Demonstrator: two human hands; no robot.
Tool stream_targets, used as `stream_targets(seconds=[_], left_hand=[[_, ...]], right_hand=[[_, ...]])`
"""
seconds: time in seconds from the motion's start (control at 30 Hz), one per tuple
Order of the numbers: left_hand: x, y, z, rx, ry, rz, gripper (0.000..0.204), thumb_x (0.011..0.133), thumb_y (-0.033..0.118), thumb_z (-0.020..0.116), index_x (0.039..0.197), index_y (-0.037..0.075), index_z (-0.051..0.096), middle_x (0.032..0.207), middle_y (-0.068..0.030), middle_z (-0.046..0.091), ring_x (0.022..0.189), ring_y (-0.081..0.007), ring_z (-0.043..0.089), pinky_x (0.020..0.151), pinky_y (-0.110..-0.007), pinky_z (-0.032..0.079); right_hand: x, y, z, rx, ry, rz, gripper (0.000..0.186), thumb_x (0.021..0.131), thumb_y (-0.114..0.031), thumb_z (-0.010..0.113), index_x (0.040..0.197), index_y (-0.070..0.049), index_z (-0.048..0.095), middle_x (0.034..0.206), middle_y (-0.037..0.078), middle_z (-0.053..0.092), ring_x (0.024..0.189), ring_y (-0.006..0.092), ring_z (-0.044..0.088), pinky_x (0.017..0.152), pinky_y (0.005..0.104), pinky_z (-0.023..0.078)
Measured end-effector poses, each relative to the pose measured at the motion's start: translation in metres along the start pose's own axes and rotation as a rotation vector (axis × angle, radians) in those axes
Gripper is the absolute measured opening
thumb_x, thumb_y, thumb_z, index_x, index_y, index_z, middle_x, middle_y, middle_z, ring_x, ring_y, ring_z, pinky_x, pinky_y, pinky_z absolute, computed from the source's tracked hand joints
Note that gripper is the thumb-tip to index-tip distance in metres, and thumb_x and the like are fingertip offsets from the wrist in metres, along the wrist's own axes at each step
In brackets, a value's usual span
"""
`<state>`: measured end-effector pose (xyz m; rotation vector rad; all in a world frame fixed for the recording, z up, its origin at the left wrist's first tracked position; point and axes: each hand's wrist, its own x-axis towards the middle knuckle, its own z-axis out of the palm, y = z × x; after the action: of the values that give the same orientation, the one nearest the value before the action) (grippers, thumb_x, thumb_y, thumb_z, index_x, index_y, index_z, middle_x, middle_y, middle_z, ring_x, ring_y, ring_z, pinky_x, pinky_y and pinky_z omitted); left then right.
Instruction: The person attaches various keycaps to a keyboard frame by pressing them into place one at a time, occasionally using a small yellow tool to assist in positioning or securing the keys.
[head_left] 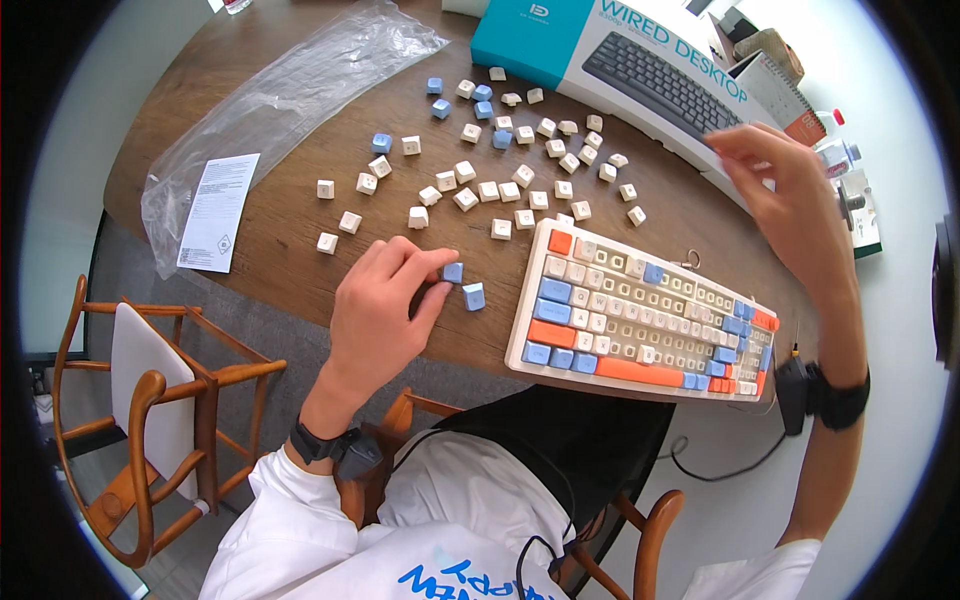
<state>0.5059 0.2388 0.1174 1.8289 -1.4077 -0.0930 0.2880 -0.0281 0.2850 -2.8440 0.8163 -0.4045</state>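
Note:
My left hand [385, 300] is at the table's near edge, thumb and forefinger closed around a small blue keycap [453, 272]. Just beside it a second blue keycap [474, 296] lies on the wood. To the right sits a white-framed keyboard [640, 318] with white, blue and orange keycaps; several of its switches are bare, mostly in the middle rows. Raised beyond the keyboard's far right, my right hand [775, 175] has its fingers bent and apart from the thumb, with nothing visible between them. Loose white keycaps [465, 199] and some blue ones are scattered behind the keyboard.
A teal and white keyboard box [530, 45] lies along the far side. Clear plastic wrapping [300, 75] and a printed white leaflet [218, 212] lie on the left of the wooden table [290, 270]. A wooden chair [150, 400] stands at lower left. Cables hang from my wrist straps.

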Motion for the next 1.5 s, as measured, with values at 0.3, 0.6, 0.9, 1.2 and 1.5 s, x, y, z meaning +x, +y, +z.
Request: stream_targets(seconds=[0.3, 0.6, 0.9, 1.2, 1.5], left_hand=[[0.000, -0.006, 0.000, 0.012, 0.027, 0.029, 0.029, 0.081, 0.005, 0.080, 0.108, 0.009, 0.072, 0.086, -0.0043, 0.060, 0.080, -0.0246, 0.061, 0.069, -0.038, 0.051], [-0.001, -0.007, -0.002, 0.021, 0.025, 0.029, 0.034, 0.078, -0.001, 0.080, 0.110, 0.008, 0.073, 0.085, -0.0056, 0.060, 0.079, -0.0240, 0.062, 0.069, -0.037, 0.051], [0.000, -0.007, 0.000, -0.014, 0.070, 0.041, 0.031, 0.077, 0.001, 0.081, 0.107, 0.008, 0.073, 0.085, -0.0061, 0.061, 0.077, -0.0259, 0.060, 0.067, -0.038, 0.050], [-0.001, -0.007, 0.000, -0.004, 0.083, 0.053, 0.029, 0.078, 0.002, 0.080, 0.106, 0.008, 0.073, 0.085, -0.0055, 0.061, 0.078, -0.0250, 0.061, 0.067, -0.037, 0.050], [-0.002, -0.007, -0.001, -0.001, 0.074, 0.057, 0.027, 0.079, 0.003, 0.080, 0.105, 0.008, 0.074, 0.085, -0.0052, 0.061, 0.079, -0.0242, 0.061, 0.067, -0.037, 0.051]], right_hand=[[0.094, 0.004, 0.076, -0.061, -0.175, -0.001, 0.024, 0.093, -0.014, 0.066, 0.111, -0.003, 0.078, 0.105, 0.023, 0.075, 0.098, 0.0378, 0.073, 0.094, 0.0424, 0.056], [0.106, 0.019, 0.125, -0.100, -0.257, -0.030, 0.024, 0.094, -0.012, 0.064, 0.113, -0.004, 0.077, 0.110, 0.018, 0.076, 0.102, 0.0383, 0.072, 0.094, 0.0431, 0.058], [0.097, 0.032, 0.136, -0.122, -0.154, -0.115, 0.021, 0.094, -0.007, 0.066, 0.112, -0.004, 0.076, 0.106, 0.021, 0.075, 0.098, 0.0401, 0.071, 0.087, 0.0450, 0.058], [0.067, 0.013, 0.107, -0.110, -0.085, -0.148, 0.010, 0.091, -0.005, 0.070, 0.101, -0.005, 0.074, 0.096, 0.015, 0.068, 0.090, 0.0370, 0.069, 0.080, 0.0456, 0.055], [0.023, -0.013, 0.084, 0.025, -0.028, -0.148, 0.024, 0.091, -0.001, 0.070, 0.114, -0.008, 0.070, 0.098, 0.016, 0.067, 0.080, 0.0359, 0.068, 0.074, 0.0440, 0.054]])
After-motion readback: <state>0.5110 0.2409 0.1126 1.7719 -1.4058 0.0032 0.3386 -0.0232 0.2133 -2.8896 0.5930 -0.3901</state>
